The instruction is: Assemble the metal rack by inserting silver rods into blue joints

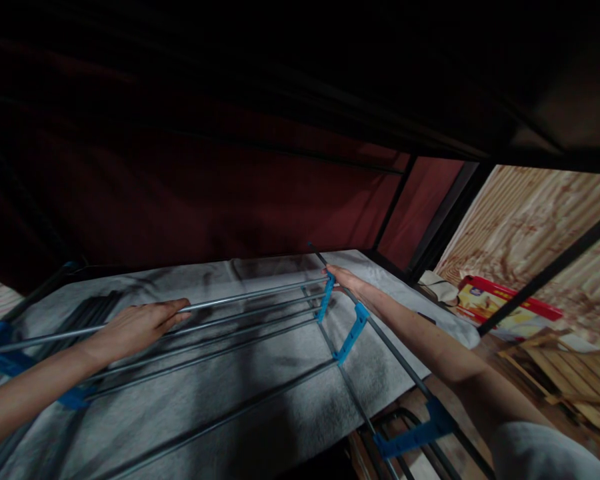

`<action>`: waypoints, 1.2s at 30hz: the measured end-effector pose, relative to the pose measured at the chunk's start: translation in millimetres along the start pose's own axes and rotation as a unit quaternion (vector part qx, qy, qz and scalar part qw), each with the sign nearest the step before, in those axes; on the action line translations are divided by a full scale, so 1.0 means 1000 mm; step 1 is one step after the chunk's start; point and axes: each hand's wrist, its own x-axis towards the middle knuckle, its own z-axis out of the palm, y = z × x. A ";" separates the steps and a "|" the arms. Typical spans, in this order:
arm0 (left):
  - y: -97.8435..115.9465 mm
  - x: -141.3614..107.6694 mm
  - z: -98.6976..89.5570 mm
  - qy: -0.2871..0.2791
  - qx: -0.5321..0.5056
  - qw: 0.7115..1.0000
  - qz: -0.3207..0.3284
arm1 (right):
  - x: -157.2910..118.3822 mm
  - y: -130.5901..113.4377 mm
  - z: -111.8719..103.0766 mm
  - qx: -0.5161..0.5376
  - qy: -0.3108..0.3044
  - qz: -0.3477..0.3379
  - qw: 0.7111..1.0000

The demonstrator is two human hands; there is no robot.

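Note:
A frame of grey metal tubes (250, 294) with blue plastic connectors (353, 333) lies over a light grey cloth. My left hand (135, 327) is closed over the topmost long tube, left of the middle. At the tube's right end, my right hand (343, 277) grips around a blue connector (326, 299) and the side tube there; its fingers are partly hidden. Another blue connector (417, 430) sits on the side tubes at the lower right. More blue connectors (3, 350) join the tubes at the far left.
Several loose dark tubes (87, 320) lie on the cloth (280, 413) at the left. Dark red fabric (205, 193) hangs behind, inside a black metal frame (395, 200). At the right are a red and yellow box (505, 303), a wooden slatted piece (575, 373) and a patterned curtain (555, 227).

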 end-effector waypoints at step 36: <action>0.009 -0.027 -0.048 0.094 -0.102 0.985 0.101 | 0.008 0.006 -0.002 -0.060 -0.037 0.010 0.997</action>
